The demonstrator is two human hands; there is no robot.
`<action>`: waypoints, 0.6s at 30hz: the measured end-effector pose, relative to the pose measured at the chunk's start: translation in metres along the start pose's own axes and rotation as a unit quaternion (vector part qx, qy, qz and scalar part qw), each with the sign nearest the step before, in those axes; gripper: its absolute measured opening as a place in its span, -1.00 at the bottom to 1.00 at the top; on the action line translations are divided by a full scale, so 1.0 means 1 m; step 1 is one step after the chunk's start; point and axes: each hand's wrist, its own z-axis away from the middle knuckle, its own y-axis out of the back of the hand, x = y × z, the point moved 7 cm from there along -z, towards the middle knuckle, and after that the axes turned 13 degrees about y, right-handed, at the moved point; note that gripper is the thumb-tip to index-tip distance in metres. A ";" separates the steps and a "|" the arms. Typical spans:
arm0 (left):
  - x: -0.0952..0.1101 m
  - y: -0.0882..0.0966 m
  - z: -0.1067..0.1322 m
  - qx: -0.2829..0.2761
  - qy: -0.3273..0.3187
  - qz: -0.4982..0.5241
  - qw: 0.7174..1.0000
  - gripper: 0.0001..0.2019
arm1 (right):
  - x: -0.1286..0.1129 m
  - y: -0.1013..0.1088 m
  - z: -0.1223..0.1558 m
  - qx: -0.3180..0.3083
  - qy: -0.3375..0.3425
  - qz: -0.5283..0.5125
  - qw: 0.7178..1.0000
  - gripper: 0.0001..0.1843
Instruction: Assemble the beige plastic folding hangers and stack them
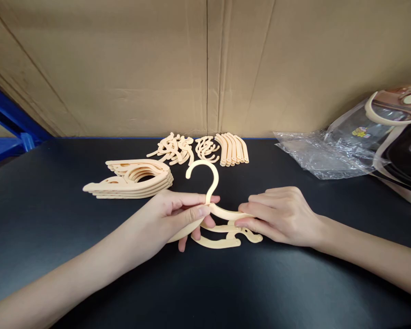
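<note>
Both my hands grip one cream plastic hanger (208, 183) over the black tabletop (205, 283), its hook pointing away from me. My left hand (171, 214) pinches the hanger near the base of the hook, fingers closed round its left arm. My right hand (281, 214) is closed on the hanger's right arm, and lower folding pieces (222, 240) show beneath the fingers. A stack of similar hanger parts (133, 180) lies just beyond my left hand.
At the back of the table lie small cream clips (173, 150), hooks (205, 148) and a row of curved bars (233, 148). Crumpled clear plastic bags (325, 153) and packaged goods (397, 132) sit at right. A cardboard wall (205, 64) stands behind; a blue frame (10, 123) at left.
</note>
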 end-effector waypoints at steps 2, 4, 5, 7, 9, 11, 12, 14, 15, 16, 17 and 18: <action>0.000 0.000 -0.001 0.007 0.001 -0.019 1.000 -0.67 | 0.002 -0.001 0.000 -0.002 -0.011 -0.012 1.000 -0.53; 0.001 -0.001 -0.001 0.009 -0.004 -0.041 0.999 -0.65 | 0.002 -0.001 0.000 -0.003 -0.014 -0.012 1.000 -0.53; 0.002 -0.002 0.000 0.017 -0.013 -0.060 0.998 -0.64 | 0.002 -0.001 0.000 -0.002 -0.011 -0.009 1.000 -0.54; 0.009 -0.003 0.005 0.057 -0.053 -0.126 0.989 -0.64 | 0.002 -0.001 0.000 0.002 -0.002 -0.004 1.000 -0.55; 0.019 -0.005 0.015 0.122 -0.110 -0.220 0.962 -0.66 | 0.001 -0.001 0.000 0.006 0.008 -0.004 1.000 -0.57; 0.025 -0.009 0.025 0.174 -0.156 -0.309 0.922 -0.69 | 0.001 -0.001 0.000 0.012 0.016 -0.007 1.000 -0.59; 0.026 -0.012 0.028 0.188 -0.171 -0.344 0.904 -0.69 | 0.002 -0.001 0.000 0.015 0.018 -0.008 1.000 -0.61; 0.025 -0.015 0.031 0.205 -0.195 -0.392 0.876 -0.71 | 0.002 0.000 -0.001 0.024 0.019 -0.008 1.000 -0.62; 0.024 -0.016 0.030 0.206 -0.206 -0.407 0.866 -0.72 | 0.002 0.000 -0.001 0.028 0.018 -0.006 0.999 -0.61; 0.023 -0.017 0.030 0.206 -0.216 -0.419 0.858 -0.74 | 0.003 0.001 -0.001 0.031 0.018 -0.004 0.999 -0.61; 0.022 -0.017 0.028 0.206 -0.226 -0.428 0.851 -0.76 | 0.003 0.002 -0.002 0.033 0.017 -0.003 0.999 -0.61; 0.021 -0.018 0.027 0.203 -0.232 -0.438 0.845 -0.77 | 0.004 0.002 -0.002 0.034 0.013 -0.003 0.999 -0.61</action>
